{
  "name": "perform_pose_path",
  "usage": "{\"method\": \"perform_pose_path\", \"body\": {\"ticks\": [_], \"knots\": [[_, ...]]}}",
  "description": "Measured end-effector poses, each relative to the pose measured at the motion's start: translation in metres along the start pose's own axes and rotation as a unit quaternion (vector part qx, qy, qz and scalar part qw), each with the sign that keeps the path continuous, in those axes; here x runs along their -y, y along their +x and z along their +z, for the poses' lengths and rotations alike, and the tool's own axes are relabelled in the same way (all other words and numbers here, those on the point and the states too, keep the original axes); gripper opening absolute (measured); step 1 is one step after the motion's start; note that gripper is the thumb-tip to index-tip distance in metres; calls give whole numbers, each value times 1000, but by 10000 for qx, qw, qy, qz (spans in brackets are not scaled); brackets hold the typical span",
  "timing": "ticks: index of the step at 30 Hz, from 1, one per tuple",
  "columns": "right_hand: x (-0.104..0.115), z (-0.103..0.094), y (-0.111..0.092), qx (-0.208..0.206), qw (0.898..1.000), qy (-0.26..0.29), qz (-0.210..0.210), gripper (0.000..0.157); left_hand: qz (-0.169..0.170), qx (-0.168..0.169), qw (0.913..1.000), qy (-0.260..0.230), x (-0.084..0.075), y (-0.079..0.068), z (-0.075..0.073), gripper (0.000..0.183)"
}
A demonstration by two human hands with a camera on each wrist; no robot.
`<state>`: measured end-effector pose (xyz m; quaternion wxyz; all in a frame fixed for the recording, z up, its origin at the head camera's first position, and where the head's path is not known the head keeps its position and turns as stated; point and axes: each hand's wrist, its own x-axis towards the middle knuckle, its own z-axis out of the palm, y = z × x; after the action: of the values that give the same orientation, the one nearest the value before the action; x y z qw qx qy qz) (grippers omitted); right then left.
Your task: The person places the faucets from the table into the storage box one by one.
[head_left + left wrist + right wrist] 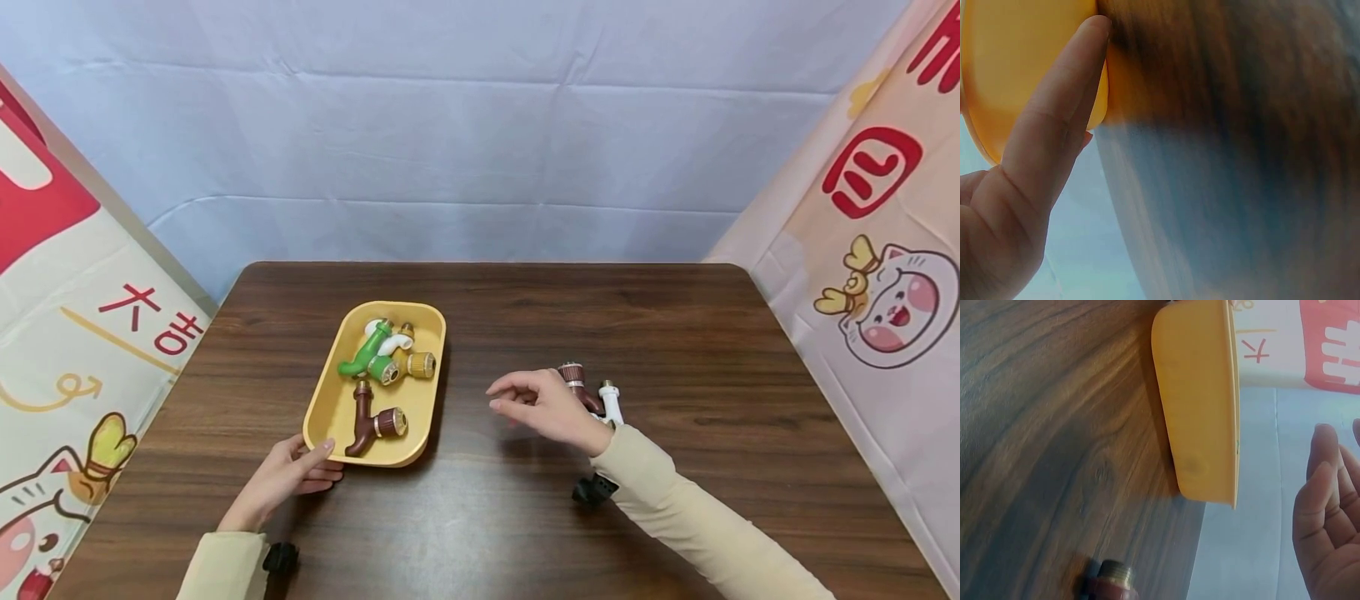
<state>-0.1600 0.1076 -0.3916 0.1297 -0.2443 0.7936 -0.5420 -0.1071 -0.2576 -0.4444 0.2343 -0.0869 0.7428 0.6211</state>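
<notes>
My left hand (287, 473) holds the near-left corner of a yellow plastic basin (332, 407), thumb over the rim and fingers along the outer wall. In the basin lie a green tap (367, 354), a yellow tap (420, 365), a brown tap (364, 427) and a white piece (394, 343) partly under the green one. To the basin's right, my right hand (551, 407) hovers over the table with loosely bent fingers, holding nothing. Beyond its wrist lie another brown tap (572, 375) and a white tap (611, 402), both partly hidden by the hand and sleeve.
The dark wood-grain table (480, 533) has rounded far corners. A pale cloth (450, 150) hangs behind it. Printed cartoon banners stand at the left (67, 350) and right (862, 275). Each wrist wears a black strap.
</notes>
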Motion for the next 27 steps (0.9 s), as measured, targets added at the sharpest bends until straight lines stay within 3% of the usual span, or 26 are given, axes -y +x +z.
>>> {"method": "perform_pose_path", "body": {"ticks": [7,18,27], "knots": [[-3,-9,-5,-20,9997,-159,188,18,25,27,10000,-20,2,0,0,52],[-11,-18,-15,-165,9996,-239,19,18,-5,29,10000,-81,2,0,0,55],[-21,-25,-23,-295,9993,-199,115,18,10,0,10000,-17,2,-2,0,53]]}}
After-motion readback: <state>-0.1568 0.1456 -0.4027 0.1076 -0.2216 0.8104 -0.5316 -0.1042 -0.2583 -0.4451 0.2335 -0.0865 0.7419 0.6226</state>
